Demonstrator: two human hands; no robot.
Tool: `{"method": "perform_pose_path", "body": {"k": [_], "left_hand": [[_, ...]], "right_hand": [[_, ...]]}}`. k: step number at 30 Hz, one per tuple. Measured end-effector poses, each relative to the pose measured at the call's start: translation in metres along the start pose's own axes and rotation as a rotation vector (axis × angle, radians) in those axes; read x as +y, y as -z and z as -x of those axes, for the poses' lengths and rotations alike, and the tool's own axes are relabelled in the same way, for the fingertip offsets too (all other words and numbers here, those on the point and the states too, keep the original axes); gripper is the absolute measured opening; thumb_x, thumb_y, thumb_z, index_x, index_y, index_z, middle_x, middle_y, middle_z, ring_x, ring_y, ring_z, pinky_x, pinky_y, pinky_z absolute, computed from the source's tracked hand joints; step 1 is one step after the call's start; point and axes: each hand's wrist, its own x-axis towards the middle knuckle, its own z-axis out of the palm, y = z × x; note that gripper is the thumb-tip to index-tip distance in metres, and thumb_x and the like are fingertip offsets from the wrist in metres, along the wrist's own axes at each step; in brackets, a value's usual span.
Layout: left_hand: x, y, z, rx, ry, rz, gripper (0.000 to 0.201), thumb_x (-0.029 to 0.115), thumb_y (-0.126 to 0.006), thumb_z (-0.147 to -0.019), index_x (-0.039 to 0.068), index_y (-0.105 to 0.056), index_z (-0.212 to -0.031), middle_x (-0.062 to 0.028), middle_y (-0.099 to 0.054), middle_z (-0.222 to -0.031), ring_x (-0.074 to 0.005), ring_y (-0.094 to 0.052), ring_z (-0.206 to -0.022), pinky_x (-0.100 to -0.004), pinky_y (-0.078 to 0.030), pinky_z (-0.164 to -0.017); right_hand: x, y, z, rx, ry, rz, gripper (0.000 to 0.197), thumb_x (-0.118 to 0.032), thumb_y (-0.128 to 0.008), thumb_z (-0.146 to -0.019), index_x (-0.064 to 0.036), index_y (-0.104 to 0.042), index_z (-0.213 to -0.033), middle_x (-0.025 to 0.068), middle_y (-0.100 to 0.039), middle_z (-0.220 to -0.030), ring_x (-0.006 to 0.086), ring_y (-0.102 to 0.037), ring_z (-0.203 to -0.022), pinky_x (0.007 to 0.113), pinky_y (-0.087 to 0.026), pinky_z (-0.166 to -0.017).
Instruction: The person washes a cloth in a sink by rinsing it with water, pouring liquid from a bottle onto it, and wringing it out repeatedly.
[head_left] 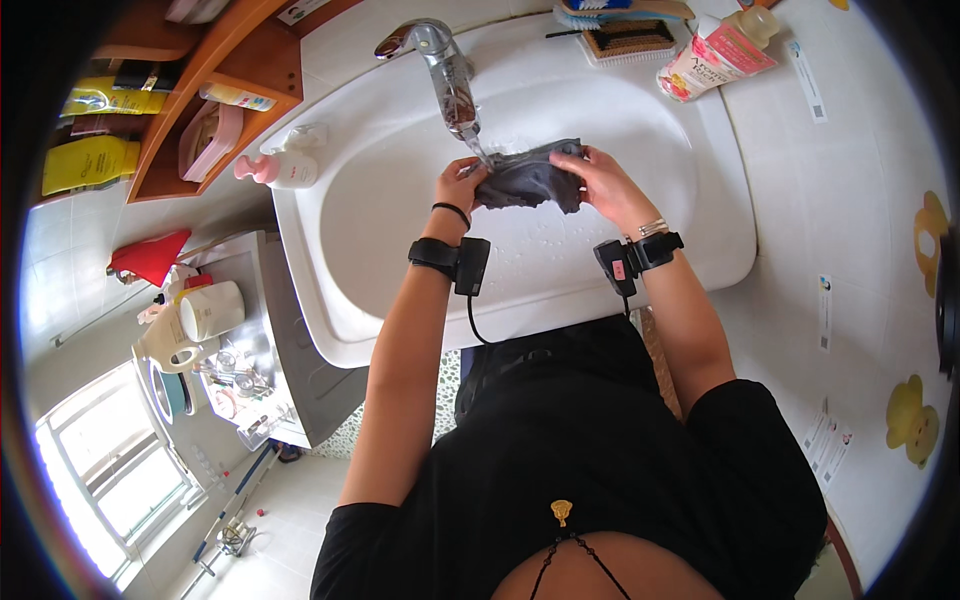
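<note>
A dark gray cloth [530, 182] is held up over the white sink [350, 235], and it is spread out between two hands. Its 9 o'clock edge is pinched by the fingers of the left hand [460, 186]. Its 3 o'clock end is gripped by the right hand [606, 182], with the thumb laid on top. At 11 o'clock from the cloth, the shiny tap [443, 75] is seen, and water [484, 152] is poured from it just beside the left fingers. Small drops [555, 230] are scattered on the bottom of the sink, at 6 o'clock. Two black boxes [472, 266] are strapped on, one to each wrist, at 7 o'clock and near 5 o'clock. A brush [640, 42] is set down at 1 o'clock, a pink bottle [712, 62] is tilted at 2 o'clock, and a white pump bottle [293, 169] with a pink top is placed at 9 o'clock. Farther out, brown shelves [277, 75] are filled with bottles and tubes between 9 and 10 o'clock. At 8 o'clock, white jugs [212, 310] are kept beside a gray counter [315, 350], and a bright window [105, 480] is seen past them. At 4 o'clock, a yellow animal shape [912, 425] is stuck to the wall [850, 230].
</note>
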Motion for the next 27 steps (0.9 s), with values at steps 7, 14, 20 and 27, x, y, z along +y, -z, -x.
{"method": "perform_pose_path", "body": {"k": [7, 14, 20, 27], "left_hand": [[-0.001, 0.007, 0.002, 0.069, 0.121, 0.389, 0.018, 0.017, -0.045, -0.084, 0.006, -0.049, -0.098, -0.0039, -0.054, -0.082, -0.0161, -0.055, -0.072, -0.0295, -0.047, -0.064], [-0.001, -0.041, 0.017, -0.035, -0.131, 0.305, 0.026, 0.011, -0.065, -0.07, -0.003, -0.052, -0.087, -0.0088, -0.056, -0.079, -0.0151, -0.056, -0.069, -0.0259, -0.047, -0.061], [0.001, -0.066, 0.049, 0.099, -0.638, -0.53, 0.028, 0.02, -0.068, -0.066, 0.001, -0.054, -0.081, -0.0089, -0.056, -0.069, -0.014, -0.055, -0.063, -0.0251, -0.045, -0.057], [0.006, -0.057, 0.033, 0.024, -1.108, -0.985, 0.024, 0.024, -0.052, -0.078, 0.006, -0.05, -0.062, -0.0103, -0.056, -0.06, -0.0287, -0.054, -0.053, -0.0358, -0.044, -0.048]], "right_hand": [[0.024, 0.014, -0.016, 0.166, -0.006, 0.059, 0.028, -0.025, -0.056, -0.078, 0.0015, -0.054, -0.087, 0.006, -0.056, -0.079, 0.012, -0.054, -0.066, 0.024, -0.044, -0.058], [0.041, -0.019, -0.018, -0.059, -0.188, -0.521, 0.037, -0.036, -0.042, -0.084, -0.0119, -0.037, -0.112, 0.0094, -0.038, -0.111, 0.029, -0.046, -0.095, 0.05, -0.043, -0.073], [0.053, -0.044, -0.023, -0.368, -0.205, -0.907, 0.033, -0.035, -0.035, -0.087, -0.0061, -0.047, -0.097, 0.0089, -0.052, -0.09, 0.0207, -0.052, -0.088, 0.037, -0.044, -0.078], [0.076, -0.048, -0.056, -0.243, -0.091, -0.848, 0.023, -0.022, -0.035, -0.086, -0.0036, -0.047, -0.093, 0.0088, -0.052, -0.093, 0.0184, -0.051, -0.085, 0.033, -0.044, -0.077]]}}
